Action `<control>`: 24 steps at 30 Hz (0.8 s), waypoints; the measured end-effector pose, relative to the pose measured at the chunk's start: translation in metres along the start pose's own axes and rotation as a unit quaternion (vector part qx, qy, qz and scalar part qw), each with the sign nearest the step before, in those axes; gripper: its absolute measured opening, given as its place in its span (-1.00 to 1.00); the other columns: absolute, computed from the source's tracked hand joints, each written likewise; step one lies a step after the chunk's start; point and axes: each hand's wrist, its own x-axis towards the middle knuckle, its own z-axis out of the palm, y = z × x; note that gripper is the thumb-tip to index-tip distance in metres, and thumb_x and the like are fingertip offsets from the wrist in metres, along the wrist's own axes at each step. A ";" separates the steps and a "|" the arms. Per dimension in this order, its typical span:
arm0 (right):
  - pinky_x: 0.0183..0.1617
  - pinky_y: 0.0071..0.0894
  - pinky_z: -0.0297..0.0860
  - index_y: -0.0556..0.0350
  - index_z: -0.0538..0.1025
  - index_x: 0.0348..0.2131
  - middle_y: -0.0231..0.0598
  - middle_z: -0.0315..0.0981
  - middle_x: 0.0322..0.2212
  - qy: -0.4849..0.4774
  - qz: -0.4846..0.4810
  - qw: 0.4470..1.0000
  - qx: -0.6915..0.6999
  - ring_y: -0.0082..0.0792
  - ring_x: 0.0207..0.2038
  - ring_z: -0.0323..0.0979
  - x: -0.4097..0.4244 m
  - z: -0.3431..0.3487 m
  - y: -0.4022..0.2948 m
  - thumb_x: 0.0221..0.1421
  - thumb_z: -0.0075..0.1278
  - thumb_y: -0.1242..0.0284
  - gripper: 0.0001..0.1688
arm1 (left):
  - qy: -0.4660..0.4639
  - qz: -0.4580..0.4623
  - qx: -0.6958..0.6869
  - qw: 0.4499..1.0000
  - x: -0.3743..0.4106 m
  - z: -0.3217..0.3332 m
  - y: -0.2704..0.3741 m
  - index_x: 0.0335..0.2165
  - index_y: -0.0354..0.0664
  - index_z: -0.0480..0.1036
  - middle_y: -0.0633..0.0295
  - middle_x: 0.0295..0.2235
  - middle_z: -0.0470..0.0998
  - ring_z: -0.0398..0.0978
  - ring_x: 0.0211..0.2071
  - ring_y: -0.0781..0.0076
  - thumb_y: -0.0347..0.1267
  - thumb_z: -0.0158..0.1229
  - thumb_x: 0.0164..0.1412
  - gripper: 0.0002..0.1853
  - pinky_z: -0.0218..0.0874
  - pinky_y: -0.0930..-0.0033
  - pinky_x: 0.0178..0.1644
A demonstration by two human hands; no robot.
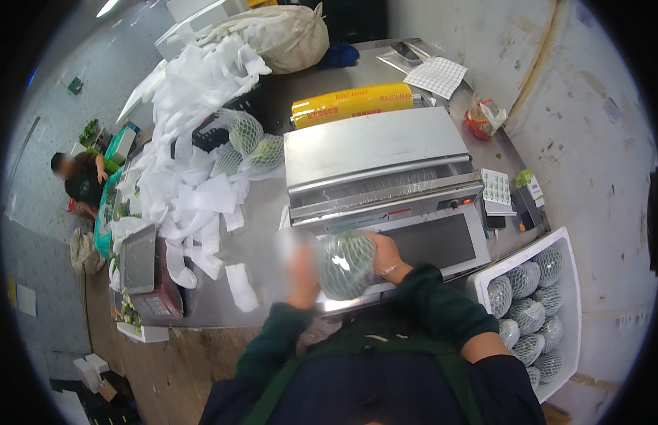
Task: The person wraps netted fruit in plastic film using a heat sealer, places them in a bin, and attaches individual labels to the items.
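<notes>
A round green item in foam netting and clear film [347,264], its kind not plain, is held over the front edge of a film wrapping machine [376,149]. My right hand [386,256] grips its right side. On its left side is my left hand [303,271], blurred, with a blurred white thing beside its fingers; whether this hand grips the item or the white thing cannot be told. Behind the machine's metal cover lies a yellow roll of wrap film [355,103]. A small orange light shows on the machine's front, right of the dark plate [435,240].
White foam sleeves [191,196] are heaped on the left, beside netted produce [265,151] and a scale [148,276]. A white foam box [570,308] at right holds several wrapped, netted items. Label sheets [496,187] lie right of the machine. Another person [84,178] works at far left.
</notes>
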 end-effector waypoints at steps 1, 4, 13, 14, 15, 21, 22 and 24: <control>-0.23 -0.54 0.39 0.15 0.52 -0.31 -0.36 0.50 -0.44 -0.111 0.184 0.878 0.428 -0.57 -0.32 0.47 0.001 -0.005 -0.017 0.19 0.07 0.36 -0.79 | 0.029 0.048 -0.022 0.998 -0.001 -0.009 0.011 -0.36 -0.28 0.41 0.04 -0.48 0.39 0.40 -0.53 0.02 -0.40 0.22 0.00 -0.78 0.21 0.12 -0.47; -0.31 -0.61 0.34 0.20 0.52 -0.45 -0.45 0.46 -0.42 -0.412 0.226 0.724 0.505 -0.66 -0.36 0.39 -0.010 -0.017 -0.057 0.21 0.07 0.35 -0.73 | -0.103 0.240 -0.197 0.945 -0.019 -0.047 0.041 -0.37 -0.21 0.41 0.10 -0.44 0.44 0.46 -0.48 0.13 -0.41 0.26 0.00 -0.78 0.31 0.19 -0.46; -0.32 -0.57 0.27 0.25 0.51 -0.49 -0.39 0.38 -0.53 -0.565 0.141 0.575 0.574 -0.55 -0.45 0.30 -0.056 -0.023 -0.104 0.18 0.08 0.41 -0.74 | -0.098 0.239 -0.299 0.919 0.078 -0.075 0.114 -0.50 -0.31 0.46 0.18 -0.59 0.36 0.35 -0.63 0.20 -0.43 0.18 0.16 -0.84 0.17 0.25 -0.58; -0.30 -0.57 0.27 0.26 0.51 -0.45 -0.38 0.39 -0.51 -0.547 0.142 0.581 0.586 -0.54 -0.42 0.31 -0.063 -0.023 -0.104 0.18 0.07 0.41 -0.76 | -0.322 0.205 -0.352 0.855 0.085 -0.060 0.134 -0.45 -0.30 0.49 0.14 -0.53 0.39 0.37 -0.55 0.12 -0.44 0.23 0.12 -0.88 0.19 0.22 -0.50; -0.28 -0.56 0.28 0.26 0.50 -0.42 -0.37 0.39 -0.49 -0.526 0.141 0.590 0.596 -0.53 -0.40 0.33 -0.072 -0.027 -0.101 0.18 0.06 0.42 -0.78 | -0.436 0.154 -0.470 0.752 0.079 -0.043 0.162 -0.41 -0.30 0.47 0.11 -0.51 0.35 0.34 -0.50 0.07 -0.42 0.26 0.09 -0.85 0.19 0.26 -0.44; -0.15 -0.54 0.34 0.28 0.47 -0.21 -0.32 0.45 -0.36 -0.237 0.189 0.757 0.579 -0.48 -0.26 0.41 -0.165 -0.081 -0.089 0.19 0.02 0.45 -0.76 | -0.680 -0.206 -0.605 0.360 0.001 0.019 0.205 -0.39 -0.17 0.37 0.41 -0.44 0.43 0.38 -0.37 0.66 -0.22 0.03 0.37 -0.74 0.24 0.46 -0.29; -0.12 -0.53 0.34 0.29 0.46 -0.17 -0.31 0.46 -0.33 -0.159 0.206 0.802 0.537 -0.47 -0.24 0.42 -0.188 -0.095 -0.083 0.19 0.01 0.45 -0.74 | -0.672 -0.302 -0.609 0.295 -0.008 0.019 0.221 -0.36 -0.18 0.38 0.39 -0.41 0.45 0.40 -0.36 0.64 -0.23 0.03 0.36 -0.76 0.26 0.49 -0.26; -0.08 -0.53 0.36 0.29 0.45 -0.10 -0.29 0.48 -0.29 0.018 0.268 0.901 0.341 -0.46 -0.20 0.44 -0.239 -0.132 -0.075 0.20 0.00 0.46 -0.69 | -0.652 -0.357 -0.635 0.213 -0.022 0.019 0.249 -0.17 -0.23 0.38 0.24 -0.29 0.52 0.49 -0.25 0.57 -0.34 0.02 0.36 -0.82 0.34 0.52 -0.16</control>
